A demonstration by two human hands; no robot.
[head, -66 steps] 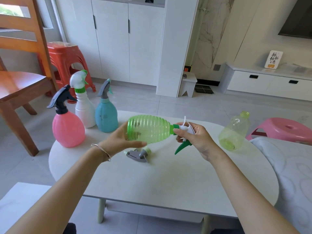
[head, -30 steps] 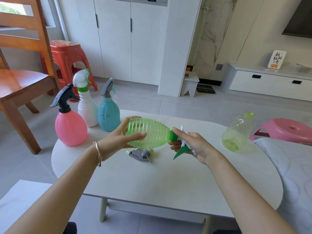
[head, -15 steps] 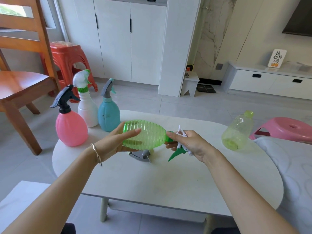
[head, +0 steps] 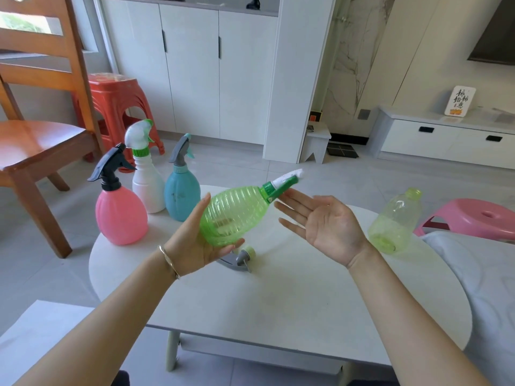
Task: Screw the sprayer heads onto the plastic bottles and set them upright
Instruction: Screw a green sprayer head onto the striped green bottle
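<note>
Head view, looking down at a white oval table [head: 278,307]. Your left hand [head: 195,246] cradles a ribbed, translucent green plastic bottle [head: 231,215] from below, fingers wrapped round its wide base, tilted so the neck points up and to the right above the table. A white-and-green sprayer head [head: 282,183] sits on that neck. Your right hand [head: 328,227] is spread flat, palm up, just beside the sprayer and holding nothing.

Three finished bottles stand upright at the far left of the table — a pink bottle with a black sprayer [head: 119,210], a white bottle [head: 146,179] and a teal bottle [head: 181,190].

This bottle looks ready to be stood upright beside them. After that, a loose grey sprayer head [head: 237,260] lying on the table under your left hand, and a pale yellow-green bottle without a sprayer [head: 395,221] near the right edge, probably belong together — expect to pick up both.
</note>
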